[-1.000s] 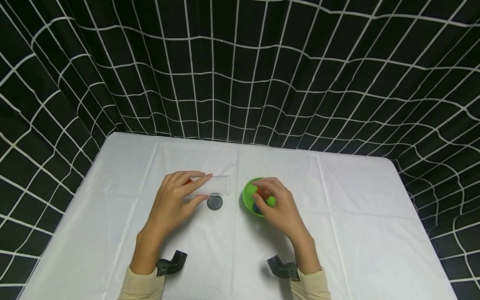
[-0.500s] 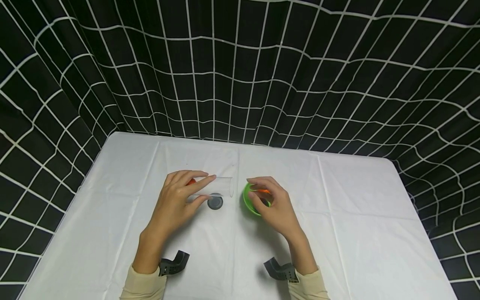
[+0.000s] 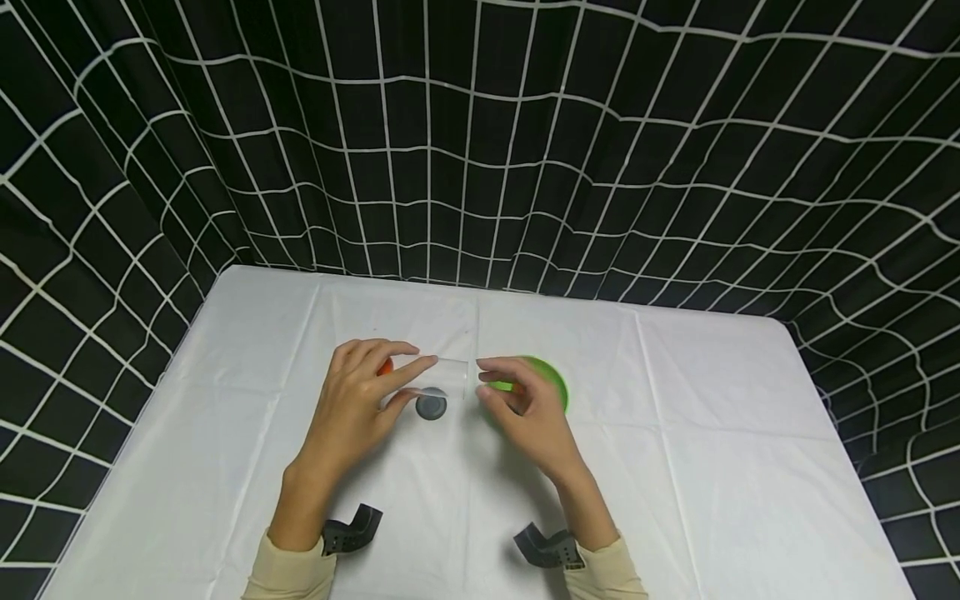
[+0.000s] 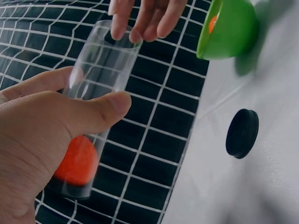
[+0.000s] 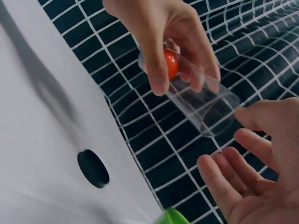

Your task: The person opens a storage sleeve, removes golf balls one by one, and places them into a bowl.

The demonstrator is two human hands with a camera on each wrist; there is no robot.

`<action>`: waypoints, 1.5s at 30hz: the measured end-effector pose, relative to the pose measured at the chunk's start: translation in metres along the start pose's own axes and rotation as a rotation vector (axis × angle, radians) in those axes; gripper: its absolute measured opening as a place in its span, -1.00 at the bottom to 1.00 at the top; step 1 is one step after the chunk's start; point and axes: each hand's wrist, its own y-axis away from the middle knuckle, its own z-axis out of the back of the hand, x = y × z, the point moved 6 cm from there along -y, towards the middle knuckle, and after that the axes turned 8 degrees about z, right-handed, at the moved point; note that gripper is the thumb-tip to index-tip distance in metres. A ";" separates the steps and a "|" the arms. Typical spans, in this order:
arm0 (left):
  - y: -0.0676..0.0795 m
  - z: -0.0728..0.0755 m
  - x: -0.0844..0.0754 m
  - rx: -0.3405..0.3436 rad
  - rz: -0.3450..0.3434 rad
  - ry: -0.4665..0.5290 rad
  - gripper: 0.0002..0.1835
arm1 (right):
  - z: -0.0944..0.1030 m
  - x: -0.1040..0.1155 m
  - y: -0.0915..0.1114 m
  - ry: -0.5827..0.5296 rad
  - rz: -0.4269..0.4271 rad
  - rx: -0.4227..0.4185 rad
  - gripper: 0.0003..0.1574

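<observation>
My left hand (image 3: pixel 351 404) holds a clear plastic tube (image 3: pixel 452 377) between thumb and fingers, lying nearly level in the head view. An orange-red ball (image 4: pixel 78 161) sits inside at the tube's closed end. The open mouth points toward my right hand (image 3: pixel 531 412), whose fingertips are at the rim with fingers loosely bent; no object shows between them in the right wrist view (image 5: pixel 247 163). Behind that hand stands a green bowl (image 3: pixel 557 385), partly hidden, with something orange (image 4: pixel 213 23) in it. A dark round cap (image 3: pixel 431 404) lies on the table below the tube.
A white cloth (image 3: pixel 735 467) covers the table. Black curtains with a white grid (image 3: pixel 480 150) rise behind it and at both sides. Dark wrist mounts (image 3: pixel 352 529) stick out from both wrists.
My right hand has moved left from over the green bowl to the tube's mouth, uncovering the bowl's right side. My left hand and the tube have shifted slightly right.
</observation>
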 end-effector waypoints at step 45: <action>-0.001 0.004 0.007 -0.042 0.014 -0.073 -0.47 | -0.003 -0.011 0.001 -0.100 -0.144 -0.045 -0.51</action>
